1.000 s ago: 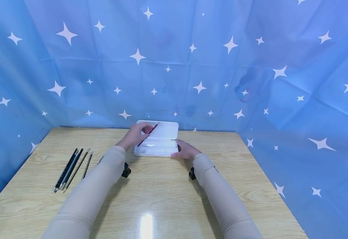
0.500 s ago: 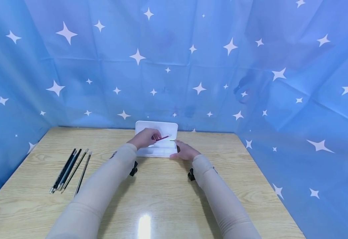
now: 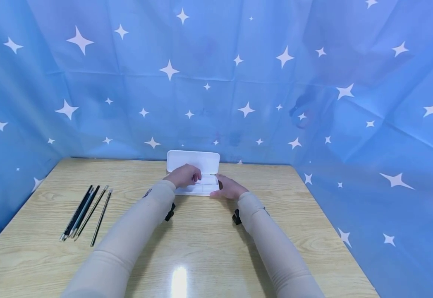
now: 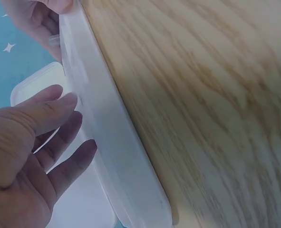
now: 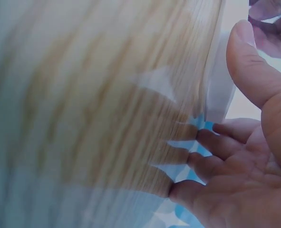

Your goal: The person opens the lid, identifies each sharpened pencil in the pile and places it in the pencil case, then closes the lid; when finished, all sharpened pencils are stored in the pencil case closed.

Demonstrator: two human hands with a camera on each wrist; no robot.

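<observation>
While the white case is lying open at the far middle of the wooden table, its lid standing upright, the left hand is hovering over the tray with fingers relaxed, grasping nothing visible. The right hand is resting against the case's right end, fingers loose. Dark pencils are lying well apart, to the left.

Head camera looks forward and down from above both arms. Each wrist camera sits very close beside its palm, facing along the table; all share the white case edge.
</observation>
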